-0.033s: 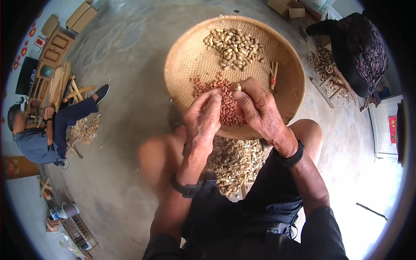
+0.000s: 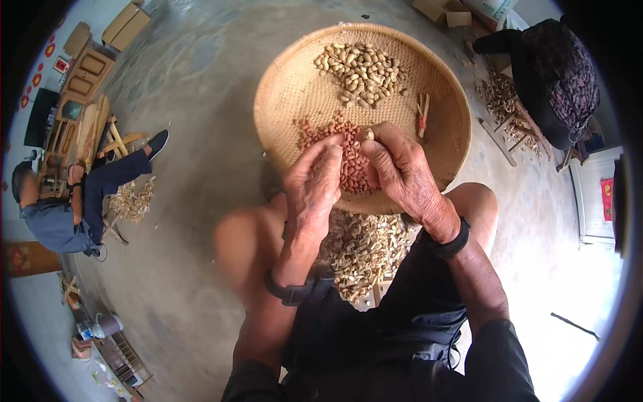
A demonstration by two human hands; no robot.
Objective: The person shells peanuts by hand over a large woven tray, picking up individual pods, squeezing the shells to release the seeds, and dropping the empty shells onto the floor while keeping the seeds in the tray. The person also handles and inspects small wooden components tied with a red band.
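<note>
hands pinch peanut over basket

Our left hand and right hand meeting over red shelled kernels, our right fingers pinching one pale peanut, round woven tray on our knees, unshelled peanuts at twelve o'clock, empty shells at six, seated person at nine.

Both my forearms reach forward from the lower edge, each with a dark band at the wrist. My left hand lies palm down, fingers curled forward and loosely together. My right hand sits just beside it, thumb and forefinger pinched together at the tips, the other fingers bent.
</note>
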